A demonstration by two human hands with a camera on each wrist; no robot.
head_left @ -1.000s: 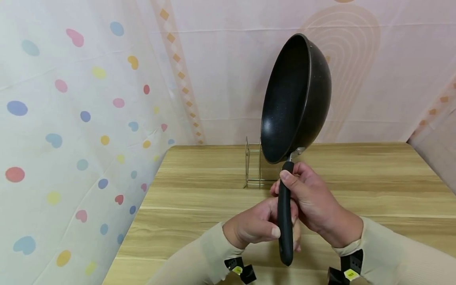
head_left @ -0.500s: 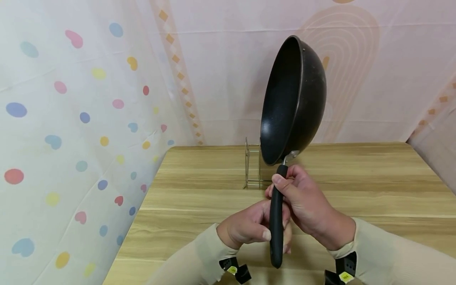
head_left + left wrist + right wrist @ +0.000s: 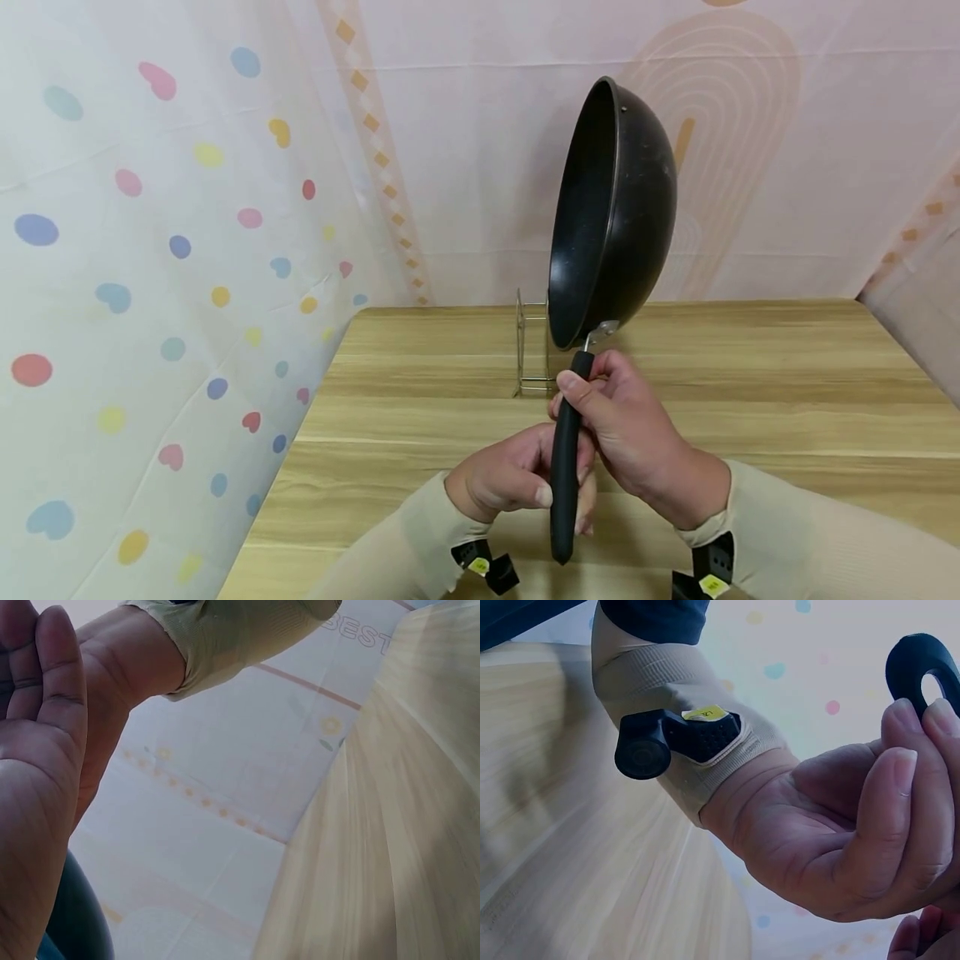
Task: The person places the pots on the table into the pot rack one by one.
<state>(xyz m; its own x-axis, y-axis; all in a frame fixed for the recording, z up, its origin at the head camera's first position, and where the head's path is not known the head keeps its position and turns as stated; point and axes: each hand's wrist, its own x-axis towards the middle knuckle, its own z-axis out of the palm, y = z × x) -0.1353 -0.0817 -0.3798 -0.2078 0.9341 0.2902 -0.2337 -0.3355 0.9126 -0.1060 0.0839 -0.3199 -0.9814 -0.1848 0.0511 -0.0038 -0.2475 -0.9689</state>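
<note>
A deep black frying pan (image 3: 641, 208) is held up on its side in the head view, its inside facing left and its handle (image 3: 564, 492) pointing down. My right hand (image 3: 633, 429) grips the upper handle, the thumb lying along the front. Lower down, my left hand (image 3: 506, 473) pinches the handle between thumb and fingers. In the right wrist view, the looped handle end (image 3: 911, 664) sticks out above the left hand's fingertips. Behind the pan, a thin wire rack (image 3: 534, 385) stands on the table; the pan and right hand hide its right part.
The wood-grain table (image 3: 390, 450) runs back to a patterned cloth backdrop (image 3: 480, 167). A dotted cloth (image 3: 187, 333) hangs along the table's left side. Small black cameras are strapped to both sleeves.
Both hands and the pan have shifted slightly left. The pan has turned a little, showing more of its outer side and less of its inside. The grip looks the same.
</note>
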